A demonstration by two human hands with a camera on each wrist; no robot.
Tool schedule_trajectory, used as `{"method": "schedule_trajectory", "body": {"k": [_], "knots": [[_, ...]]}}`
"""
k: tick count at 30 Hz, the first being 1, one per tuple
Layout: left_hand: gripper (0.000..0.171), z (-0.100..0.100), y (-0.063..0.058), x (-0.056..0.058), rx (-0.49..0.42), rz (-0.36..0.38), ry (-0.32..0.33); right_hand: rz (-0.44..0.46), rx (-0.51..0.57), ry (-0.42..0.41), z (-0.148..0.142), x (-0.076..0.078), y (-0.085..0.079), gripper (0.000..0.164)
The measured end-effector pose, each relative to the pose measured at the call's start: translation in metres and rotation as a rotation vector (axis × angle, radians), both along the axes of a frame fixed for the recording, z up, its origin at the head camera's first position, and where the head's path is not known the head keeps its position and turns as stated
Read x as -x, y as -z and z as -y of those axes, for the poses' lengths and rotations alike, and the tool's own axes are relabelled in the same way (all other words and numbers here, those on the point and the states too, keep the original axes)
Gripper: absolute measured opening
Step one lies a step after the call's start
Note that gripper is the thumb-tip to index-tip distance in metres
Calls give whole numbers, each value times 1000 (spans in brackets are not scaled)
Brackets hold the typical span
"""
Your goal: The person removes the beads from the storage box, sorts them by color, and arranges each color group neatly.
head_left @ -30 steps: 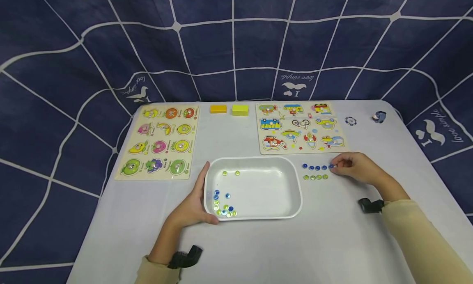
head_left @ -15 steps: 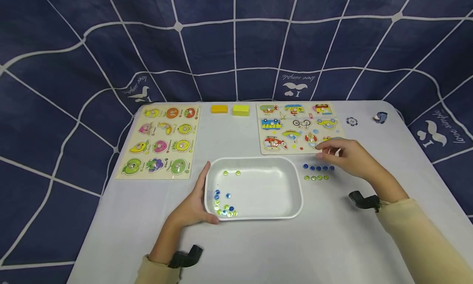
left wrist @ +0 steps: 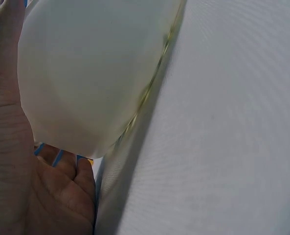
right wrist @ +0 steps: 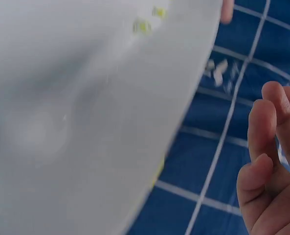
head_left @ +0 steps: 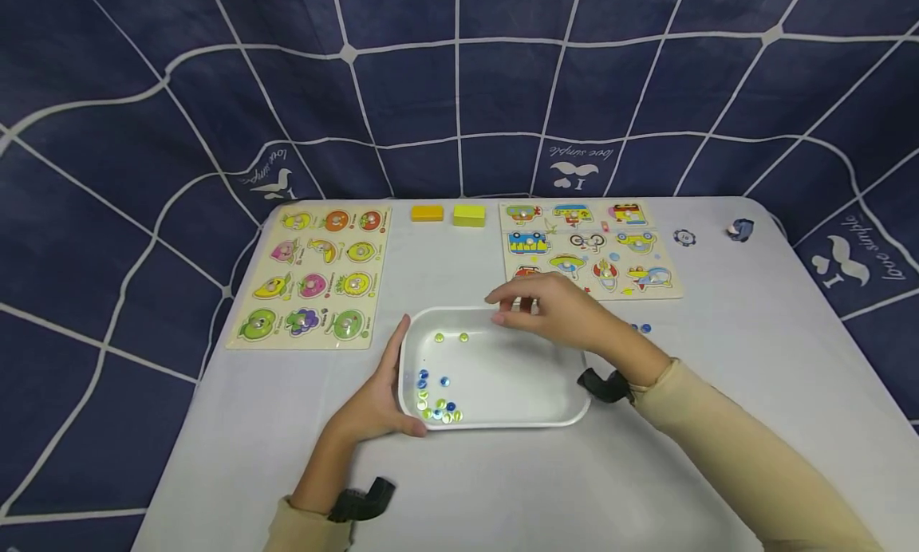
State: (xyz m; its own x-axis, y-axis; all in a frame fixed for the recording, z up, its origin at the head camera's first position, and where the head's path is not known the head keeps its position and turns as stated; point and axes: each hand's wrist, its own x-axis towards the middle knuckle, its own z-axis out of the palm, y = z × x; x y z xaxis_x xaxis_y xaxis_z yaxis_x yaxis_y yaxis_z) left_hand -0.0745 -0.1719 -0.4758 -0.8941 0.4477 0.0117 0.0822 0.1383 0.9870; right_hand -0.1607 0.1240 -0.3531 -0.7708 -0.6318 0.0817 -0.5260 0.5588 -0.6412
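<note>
A white plastic tray [head_left: 513, 388] lies on the table, with flat glass beads, blue [head_left: 445, 382] and yellow-green [head_left: 463, 338], mostly in its near left corner. My left hand [head_left: 369, 400] holds the tray's left end, thumb at the near corner and fingers along the side. Over the tray's back rim hovers my right hand [head_left: 556, 309], its fingers loosely bent and nothing visible between them. Right of the tray, blue beads [head_left: 646, 329] show past the right forearm, which hides the rest of their row and the yellow-green row.
A fruit puzzle board [head_left: 309, 277] lies at the left, a vehicle puzzle board [head_left: 589, 249] behind the tray's right side. Orange [head_left: 427, 214] and yellow [head_left: 469, 215] blocks sit at the back. A patterned chip [head_left: 685, 238] and a small blue figure [head_left: 740, 230] are back right.
My right hand has left the end of the blue bead row and swung left to above the tray's back rim. The left hand stays on the tray.
</note>
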Motion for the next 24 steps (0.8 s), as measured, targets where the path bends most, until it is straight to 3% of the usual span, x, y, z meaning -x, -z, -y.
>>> {"method": "schedule_trajectory", "body": {"k": [7, 18, 24], "knots": [[142, 1, 1, 0, -12, 16, 9, 98, -77, -54, 48, 2, 26, 34], [141, 2, 3, 0, -9, 12, 26, 30, -206, -73, 77, -3, 56, 37], [141, 1, 1, 0, 1, 5, 24, -7, -262, -35, 82, -3, 69, 37]]}}
